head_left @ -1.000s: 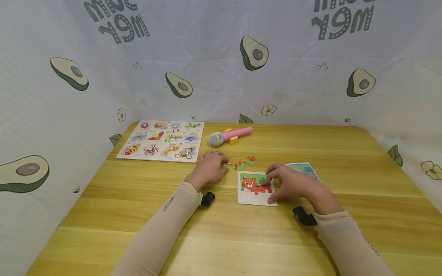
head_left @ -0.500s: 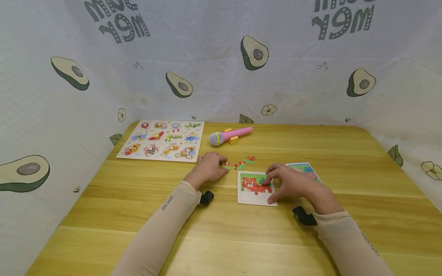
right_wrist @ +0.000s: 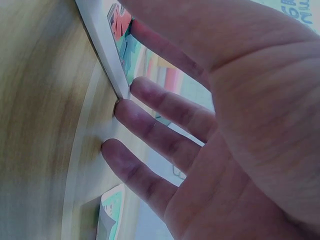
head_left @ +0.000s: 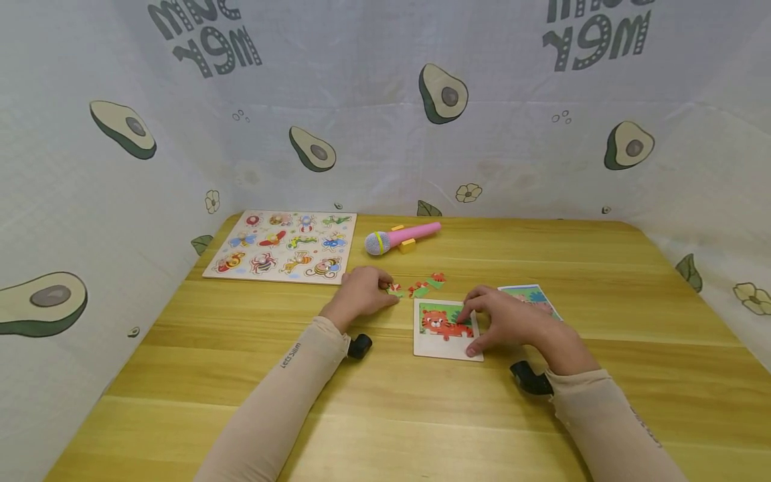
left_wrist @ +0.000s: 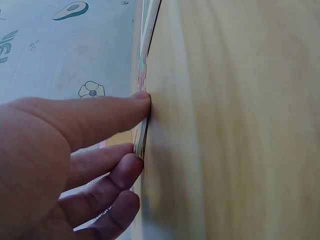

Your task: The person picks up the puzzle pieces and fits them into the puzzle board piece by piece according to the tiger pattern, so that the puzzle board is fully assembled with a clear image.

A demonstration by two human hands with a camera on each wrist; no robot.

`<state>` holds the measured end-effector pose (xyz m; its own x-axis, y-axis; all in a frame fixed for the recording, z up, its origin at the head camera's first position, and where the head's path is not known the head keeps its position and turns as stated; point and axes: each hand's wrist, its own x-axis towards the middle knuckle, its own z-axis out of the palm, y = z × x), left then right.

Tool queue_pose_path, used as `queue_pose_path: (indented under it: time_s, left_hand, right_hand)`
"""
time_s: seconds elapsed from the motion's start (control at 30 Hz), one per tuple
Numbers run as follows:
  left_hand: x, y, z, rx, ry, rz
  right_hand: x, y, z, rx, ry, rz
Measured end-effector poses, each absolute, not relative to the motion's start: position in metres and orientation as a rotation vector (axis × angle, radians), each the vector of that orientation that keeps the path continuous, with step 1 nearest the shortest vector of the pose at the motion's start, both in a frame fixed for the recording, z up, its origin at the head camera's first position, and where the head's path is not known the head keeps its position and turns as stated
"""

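My left hand (head_left: 361, 294) pinches a small green and red puzzle piece (head_left: 394, 289) between thumb and fingers; the left wrist view shows the piece (left_wrist: 141, 139) edge-on, low over the wood. Just right of it lie more green and red pieces (head_left: 419, 289). The white-framed board (head_left: 446, 347) carries a red tiger picture in its upper part; its lower part is bare. My right hand (head_left: 512, 318) rests on the board's right side, a finger on the picture and the thumb by the front right corner. In the right wrist view its fingers (right_wrist: 145, 122) are extended, some touching the frame.
A board of insect figures (head_left: 283, 271) lies at the back left. A pink toy microphone (head_left: 415, 232) stands on yellow supports behind the loose pieces. Partly behind my right hand is a picture card (head_left: 533, 292). A printed white cloth (head_left: 373, 181) hangs around the table.
My left hand has shifted very slightly, its fingers drawn a little closer around the piece. My right hand and the tiger board have hardly moved.
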<state>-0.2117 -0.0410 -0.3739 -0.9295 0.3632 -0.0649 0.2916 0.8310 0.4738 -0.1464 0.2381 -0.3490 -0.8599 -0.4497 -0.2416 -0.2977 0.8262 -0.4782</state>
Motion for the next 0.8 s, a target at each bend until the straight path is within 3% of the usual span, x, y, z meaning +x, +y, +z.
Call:
queue_pose_path:
  time_s: [0.27,0.6,0.8]
  left_hand:
    - [-0.212,-0.04,-0.372,0.594,2.853,0.711]
    - [-0.205,-0.035,-0.363,0.991,2.575,0.897]
    - [-0.2,-0.03,-0.365,1.102,2.412,0.892]
  right_hand:
    - [-0.145,0.237,-0.347,-0.579,2.675,-0.587]
    - [-0.145,0.236,-0.346,-0.637,2.674,-0.581]
    - [-0.145,0.237,-0.347,-0.656,2.678,-0.582]
